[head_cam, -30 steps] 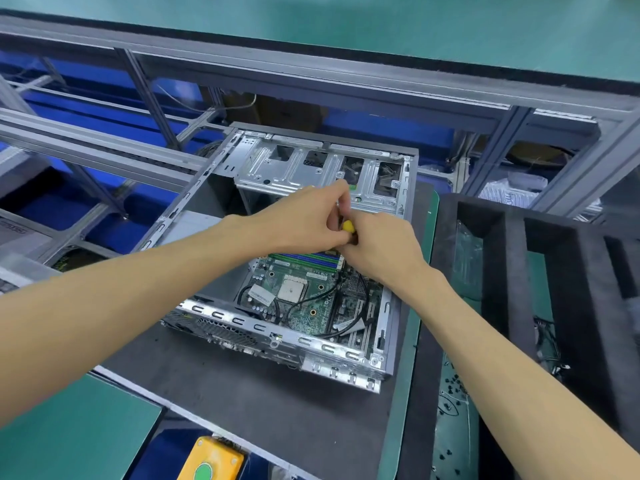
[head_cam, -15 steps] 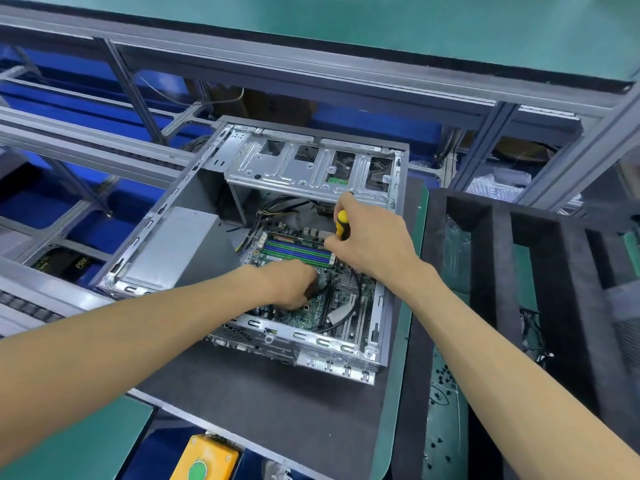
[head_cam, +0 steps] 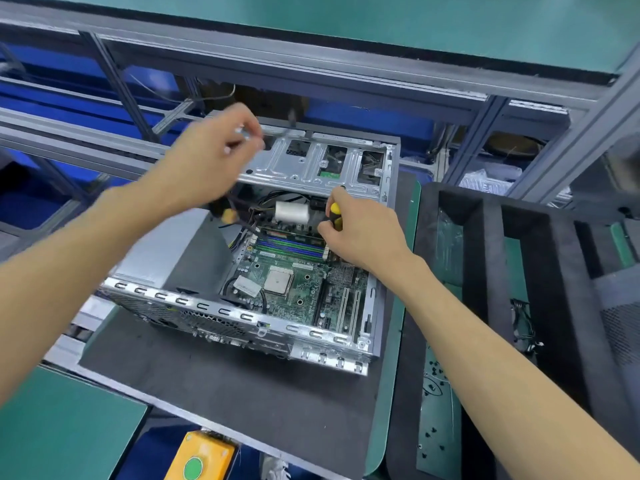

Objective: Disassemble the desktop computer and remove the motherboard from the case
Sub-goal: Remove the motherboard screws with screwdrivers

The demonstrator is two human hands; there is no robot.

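Motherboard [head_cam: 294,289] seated in the open computer case [head_cam: 242,317], which lies on the table's dark mat [head_cam: 225,386]. Right hand [head_cam: 363,237] curled round a yellow-handled screwdriver [head_cam: 335,213] at the board's far edge. Left hand [head_cam: 211,161] raised over the drive cage [head_cam: 311,161], fingers pinched (blurred; contents indeterminate). Risk: cables [head_cam: 256,213] near the tip may snag; a slipped tip could gouge the board.

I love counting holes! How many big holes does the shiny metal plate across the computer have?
3 show in the metal plate: one beside the left hand, one in the middle, one near the right end. The hand may hide more.
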